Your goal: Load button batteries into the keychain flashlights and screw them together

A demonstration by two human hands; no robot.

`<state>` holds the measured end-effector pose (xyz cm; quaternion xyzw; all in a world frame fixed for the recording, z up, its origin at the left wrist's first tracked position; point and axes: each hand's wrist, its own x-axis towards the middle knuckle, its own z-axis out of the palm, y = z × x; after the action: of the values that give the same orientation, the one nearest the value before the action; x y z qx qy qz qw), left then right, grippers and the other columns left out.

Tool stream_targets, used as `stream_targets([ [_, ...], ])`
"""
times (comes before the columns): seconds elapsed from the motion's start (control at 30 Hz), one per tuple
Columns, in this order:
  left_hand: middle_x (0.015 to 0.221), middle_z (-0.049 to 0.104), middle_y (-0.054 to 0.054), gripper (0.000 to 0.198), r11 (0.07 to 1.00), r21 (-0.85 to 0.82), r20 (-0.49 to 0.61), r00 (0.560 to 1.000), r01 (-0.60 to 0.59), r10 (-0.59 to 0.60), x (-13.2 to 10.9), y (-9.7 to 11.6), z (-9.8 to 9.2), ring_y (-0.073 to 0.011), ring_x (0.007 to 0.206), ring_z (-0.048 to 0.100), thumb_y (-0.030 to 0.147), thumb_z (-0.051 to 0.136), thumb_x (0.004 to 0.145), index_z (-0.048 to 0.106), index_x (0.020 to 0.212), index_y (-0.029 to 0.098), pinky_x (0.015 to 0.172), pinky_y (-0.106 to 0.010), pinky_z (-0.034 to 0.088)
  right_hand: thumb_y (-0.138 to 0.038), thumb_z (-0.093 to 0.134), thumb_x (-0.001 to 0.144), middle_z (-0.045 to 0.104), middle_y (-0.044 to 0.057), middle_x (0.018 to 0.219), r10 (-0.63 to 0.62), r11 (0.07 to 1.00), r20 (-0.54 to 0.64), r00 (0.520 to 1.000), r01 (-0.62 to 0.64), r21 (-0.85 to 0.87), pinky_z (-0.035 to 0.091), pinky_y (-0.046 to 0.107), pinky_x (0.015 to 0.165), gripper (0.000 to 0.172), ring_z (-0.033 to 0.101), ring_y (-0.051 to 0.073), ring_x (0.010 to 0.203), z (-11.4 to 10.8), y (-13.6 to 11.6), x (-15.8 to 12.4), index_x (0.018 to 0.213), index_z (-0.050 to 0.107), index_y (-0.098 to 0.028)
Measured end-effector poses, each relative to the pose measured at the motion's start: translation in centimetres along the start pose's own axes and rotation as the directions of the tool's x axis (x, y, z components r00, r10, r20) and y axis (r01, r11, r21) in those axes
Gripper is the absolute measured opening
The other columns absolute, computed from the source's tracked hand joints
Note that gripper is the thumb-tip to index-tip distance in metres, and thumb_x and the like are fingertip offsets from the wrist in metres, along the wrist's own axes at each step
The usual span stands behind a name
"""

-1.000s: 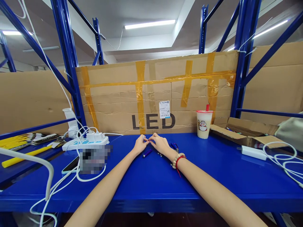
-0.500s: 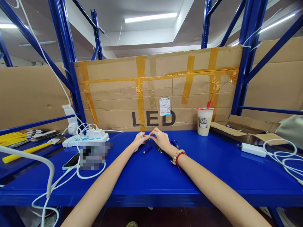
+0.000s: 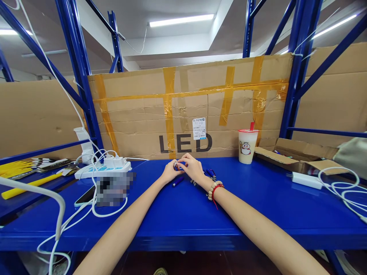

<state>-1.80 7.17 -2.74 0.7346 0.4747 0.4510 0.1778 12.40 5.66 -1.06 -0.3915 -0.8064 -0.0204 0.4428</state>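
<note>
Small silvery piece point(image 3: 175, 165) sits pinched narrowly in the left hand point(image 3: 169, 172), over the blue shelf point(image 3: 189, 214); the right hand point(image 3: 192, 168) meets it, its grip I can't tell. I judge the handwork unfinished: 1 dark blue cylinder point(image 3: 178, 181) and small metal parts point(image 3: 193, 183) lie loose.

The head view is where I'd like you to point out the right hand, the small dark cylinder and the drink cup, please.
Right hand point(image 3: 193, 168), head view: back of the hand.
Small dark cylinder point(image 3: 178, 181), head view: middle of its side.
Drink cup point(image 3: 247, 147), head view: front wall.
</note>
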Motion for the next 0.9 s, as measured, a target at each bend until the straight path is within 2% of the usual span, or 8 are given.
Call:
stream_targets([
  [0.23, 0.069, 0.053, 0.002, 0.015, 0.992, 0.128, 0.012, 1.0, -0.004, 0.002, 0.0, -0.2, 0.3, -0.0094, 0.063, 0.051, 0.024, 0.06, 0.081, 0.055, 0.077, 0.011, 0.063, -0.025, 0.045, -0.03, 0.056, 0.085, 0.06, -0.002, 0.093, -0.014, 1.0, 0.054, 0.998, 0.014, -0.001, 0.035, 0.019, 0.057, 0.014, 0.054, 0.006, 0.067, 0.2, 0.0, 0.0, 0.086, 0.068, -0.022],
  [0.4, 0.074, 0.055, 0.0, 0.016, 0.965, 0.226, -0.1, 0.988, 0.134, -0.114, 0.2, -0.8, -0.3, -0.0107, 0.068, 0.054, 0.026, 0.056, 0.084, 0.056, 0.079, 0.01, 0.065, -0.027, 0.047, -0.031, 0.05, 0.088, 0.06, 0.0, 0.098, 0.04, 0.998, 0.105, 0.994, -0.036, -0.044, 0.037, 0.021, 0.061, 0.019, 0.057, 0.009, 0.076, 0.3, 0.2, -0.1, 0.094, 0.066, -0.022],
  [0.57, 0.079, 0.058, -0.002, 0.017, 0.926, 0.274, -0.204, 0.956, 0.261, -0.209, 0.4, -1.5, -1.1, -0.0124, 0.074, 0.056, 0.027, 0.054, 0.086, 0.057, 0.085, 0.01, 0.069, -0.03, 0.048, -0.024, 0.05, 0.087, 0.059, 0.006, 0.107, 0.098, 0.991, 0.18, 0.979, -0.079, -0.111, 0.041, 0.03, 0.081, 0.024, 0.054, 0.017, 0.098, 0.6, 0.7, -0.2, 0.108, 0.06, -0.015],
  [0.77, 0.083, 0.06, -0.003, 0.016, 0.938, 0.281, -0.148, 0.975, 0.203, -0.167, 0.2, -1.2, -0.3, -0.0128, 0.077, 0.058, 0.026, 0.053, 0.087, 0.058, 0.087, 0.011, 0.073, -0.031, 0.049, -0.027, 0.05, 0.088, 0.048, 0.008, 0.13, 0.059, 0.99, 0.352, 0.934, -0.009, -0.141, 0.031, 0.045, 0.098, 0.033, 0.04, 0.023, 0.121, 1.2, 1.2, -0.2, 0.119, 0.054, -0.018],
  [0.9, 0.085, 0.06, -0.003, 0.015, 0.95, 0.261, -0.107, 0.983, 0.171, -0.147, 0.1, -1.0, 0.1, -0.0134, 0.079, 0.059, 0.024, 0.054, 0.087, 0.058, 0.089, 0.01, 0.075, -0.033, 0.049, -0.021, 0.045, 0.091, 0.048, 0.008, 0.13, 0.028, 0.99, 0.421, 0.907, 0.033, -0.138, 0.03, 0.045, 0.101, 0.029, 0.039, 0.022, 0.124, 1.4, 1.4, -0.1, 0.119, 0.054, -0.017],
])
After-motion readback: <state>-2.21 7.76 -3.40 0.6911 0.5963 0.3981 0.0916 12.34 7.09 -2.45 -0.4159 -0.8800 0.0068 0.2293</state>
